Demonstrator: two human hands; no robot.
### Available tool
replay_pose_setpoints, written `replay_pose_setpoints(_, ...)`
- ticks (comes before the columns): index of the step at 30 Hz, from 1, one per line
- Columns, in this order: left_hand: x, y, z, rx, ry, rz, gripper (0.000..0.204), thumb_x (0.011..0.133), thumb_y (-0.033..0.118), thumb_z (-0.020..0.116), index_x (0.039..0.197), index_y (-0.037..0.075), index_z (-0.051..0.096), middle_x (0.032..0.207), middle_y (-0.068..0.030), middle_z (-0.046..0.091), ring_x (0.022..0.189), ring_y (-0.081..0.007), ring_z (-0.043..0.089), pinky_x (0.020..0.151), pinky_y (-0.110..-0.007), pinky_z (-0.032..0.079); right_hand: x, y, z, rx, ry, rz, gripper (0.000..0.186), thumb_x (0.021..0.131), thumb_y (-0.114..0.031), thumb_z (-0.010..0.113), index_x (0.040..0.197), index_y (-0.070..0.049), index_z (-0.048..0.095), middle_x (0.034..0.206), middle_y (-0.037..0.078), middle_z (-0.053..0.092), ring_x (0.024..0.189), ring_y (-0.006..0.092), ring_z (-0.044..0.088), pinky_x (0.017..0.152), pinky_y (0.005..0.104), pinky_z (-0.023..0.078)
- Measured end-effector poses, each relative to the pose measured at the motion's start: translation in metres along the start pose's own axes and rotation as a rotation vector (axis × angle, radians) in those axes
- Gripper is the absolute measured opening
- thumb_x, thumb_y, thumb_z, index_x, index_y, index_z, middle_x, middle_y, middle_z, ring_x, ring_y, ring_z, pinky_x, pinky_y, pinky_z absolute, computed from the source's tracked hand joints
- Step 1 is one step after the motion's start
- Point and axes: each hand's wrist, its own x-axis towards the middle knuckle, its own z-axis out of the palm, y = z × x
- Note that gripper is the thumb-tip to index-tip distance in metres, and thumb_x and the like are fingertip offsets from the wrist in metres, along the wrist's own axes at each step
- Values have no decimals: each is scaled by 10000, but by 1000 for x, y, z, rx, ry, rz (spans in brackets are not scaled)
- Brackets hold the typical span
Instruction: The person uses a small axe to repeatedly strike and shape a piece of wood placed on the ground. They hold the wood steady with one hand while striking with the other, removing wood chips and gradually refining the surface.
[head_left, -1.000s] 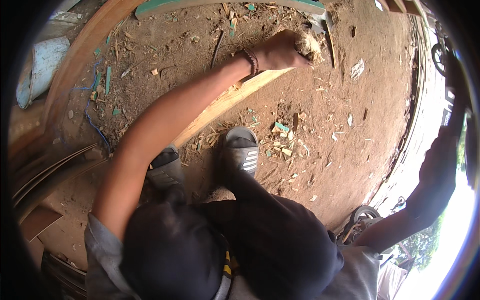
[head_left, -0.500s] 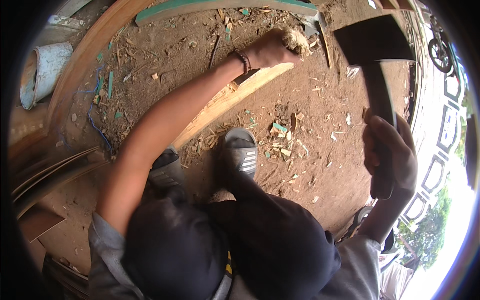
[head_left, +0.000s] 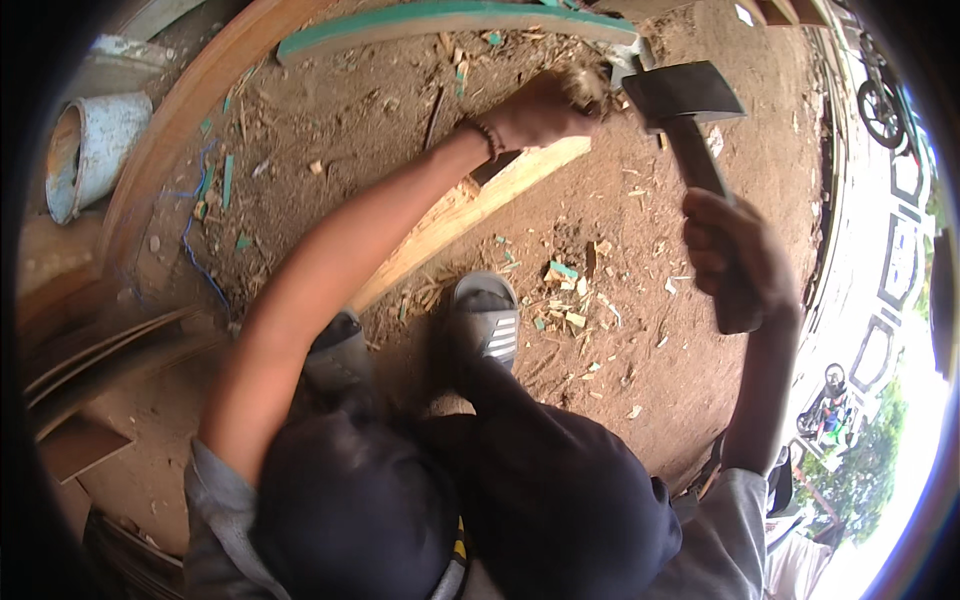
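My left hand [head_left: 540, 112], with a beaded bracelet at its wrist, is closed around the frayed wooden handle [head_left: 583, 90] of what looks like a chisel; its blade is hidden. The fist is over the far end of a pale wooden beam [head_left: 450, 217], which has a dark rectangular recess [head_left: 496, 168] beside the wrist. On the right, my right hand [head_left: 740, 250] grips the short handle of a hatchet [head_left: 690, 95]. Its broad dark head is raised, appearing just right of the chisel handle, apart from it in the picture.
A green-edged board [head_left: 450, 22] lies at the far side. A worn whitish bucket [head_left: 105, 150] rests on its side at left, by a curved-looking brown plank [head_left: 165, 160]. Wood chips [head_left: 570, 290] litter the dirt floor around my sandalled feet [head_left: 487, 315]. Motorcycles [head_left: 880, 100] are off to the right.
My right hand has brought the hatchet leftward and away from me, so its head is now closer to the chisel handle. My left hand keeps its grip in nearly the same place.
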Motion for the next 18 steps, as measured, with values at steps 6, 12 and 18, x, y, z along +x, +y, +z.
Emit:
replay_pose_setpoints(6,7,0,1,88,-92,-205,192,824,211,703,784,43,619,646,-66,609,566,-138,592,561,-340,516,-24,-15,-67,-10,142,18,164,975,-247,558,987,-84,544,660,-77,439,449,6,362,351,158,295)
replay_pose_setpoints(12,9,-3,1,115,-47,142,266,817,255,694,727,21,606,558,-63,562,477,-158,530,482,-326,459,-29,-82,-47,-375,466,-855,196,1016,-277,469,922,-130,558,664,-76,393,472,8,331,369,169,243)
replay_pose_setpoints(18,12,-7,6,-2,-20,-96,249,793,243,703,711,23,619,561,-71,557,492,-147,527,492,-331,448,14,-23,35,-324,140,-52,224,989,-312,532,940,-93,546,667,-25,512,462,55,443,391,225,361)
